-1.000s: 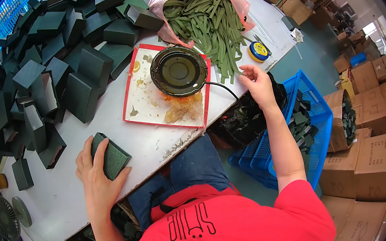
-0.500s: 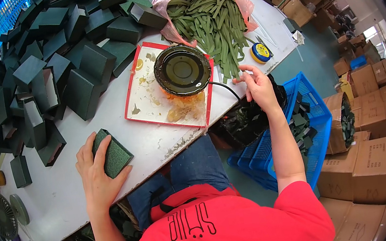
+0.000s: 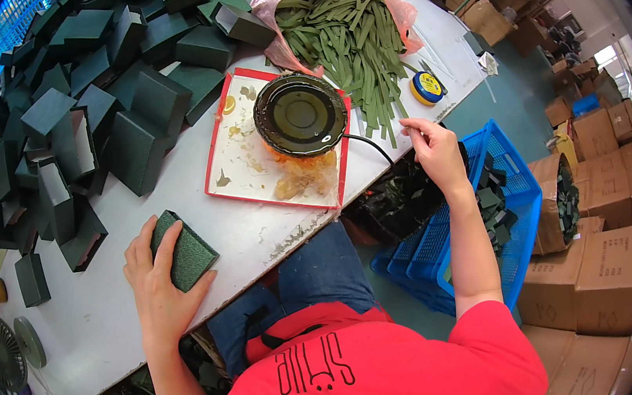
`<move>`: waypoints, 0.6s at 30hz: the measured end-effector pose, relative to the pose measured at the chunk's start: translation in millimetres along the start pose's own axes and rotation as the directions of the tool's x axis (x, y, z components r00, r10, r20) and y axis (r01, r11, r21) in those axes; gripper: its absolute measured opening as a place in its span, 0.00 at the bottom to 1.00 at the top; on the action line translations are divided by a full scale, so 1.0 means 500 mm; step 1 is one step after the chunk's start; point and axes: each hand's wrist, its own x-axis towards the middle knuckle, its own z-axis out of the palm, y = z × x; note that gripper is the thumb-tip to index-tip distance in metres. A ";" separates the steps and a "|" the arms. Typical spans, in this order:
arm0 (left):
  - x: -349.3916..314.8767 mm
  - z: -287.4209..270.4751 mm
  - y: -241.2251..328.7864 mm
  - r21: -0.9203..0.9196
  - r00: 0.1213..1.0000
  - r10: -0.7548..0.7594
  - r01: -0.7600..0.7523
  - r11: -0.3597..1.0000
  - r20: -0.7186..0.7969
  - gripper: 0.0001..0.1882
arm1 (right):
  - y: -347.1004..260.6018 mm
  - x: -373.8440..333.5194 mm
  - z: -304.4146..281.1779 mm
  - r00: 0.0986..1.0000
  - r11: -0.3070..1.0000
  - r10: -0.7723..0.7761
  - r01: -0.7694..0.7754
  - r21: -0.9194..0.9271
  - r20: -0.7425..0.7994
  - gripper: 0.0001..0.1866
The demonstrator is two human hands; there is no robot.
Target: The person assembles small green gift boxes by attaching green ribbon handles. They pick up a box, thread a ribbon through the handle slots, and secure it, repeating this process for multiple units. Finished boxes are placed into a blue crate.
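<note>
My left hand (image 3: 158,276) is closed around a small dark green box (image 3: 191,254), holding it on the white table near its front edge. The thumb lies along the near side and the fingers are on the far side. On the right, my right hand (image 3: 437,152) has thumb and forefinger pinched at the lower end of a green ribbon strip, beside a heap of cut green ribbons (image 3: 348,43). Those ribbons spill out of a pink plastic bag (image 3: 284,50). Between my hands, a round black pot of dark liquid (image 3: 300,112) stands on a red-rimmed white tray (image 3: 228,157).
Dark green boxes (image 3: 141,152) are heaped at the left and back. A blue and yellow round tin (image 3: 426,87) sits right of the ribbons. Blue crates (image 3: 522,204) with green pieces stand beside the table. A black cable (image 3: 373,145) leaves the pot. Cartons (image 3: 609,272) are stacked at right.
My right hand has moved slightly down and right, and its spread fingers have drawn together into a pinch at the ribbon ends. My left hand and the box have stayed in place.
</note>
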 end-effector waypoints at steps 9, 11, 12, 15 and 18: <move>-0.003 -0.001 -0.002 0.006 1.000 -0.007 0.007 1.000 0.002 0.42 | -0.122 -0.068 0.012 0.934 0.791 -0.296 0.357 0.496 -0.200 0.08; -0.002 -0.003 0.000 0.006 1.000 -0.003 0.003 1.000 0.005 0.42 | -0.173 -0.115 0.016 0.985 0.680 -0.169 0.132 0.722 -0.021 0.11; 0.000 -0.002 0.002 0.007 1.000 0.001 -0.001 1.000 0.007 0.42 | -0.191 -0.129 0.025 0.993 0.663 -0.075 -0.017 0.748 0.089 0.13; 0.002 -0.006 0.006 0.018 1.000 0.006 -0.006 1.000 0.029 0.41 | -0.210 -0.127 0.078 0.969 0.493 0.032 -0.227 0.840 0.243 0.16; 0.004 -0.014 0.013 0.031 0.998 0.000 -0.002 1.000 0.059 0.41 | -0.208 -0.111 0.095 0.943 0.487 0.055 -0.313 0.816 0.329 0.13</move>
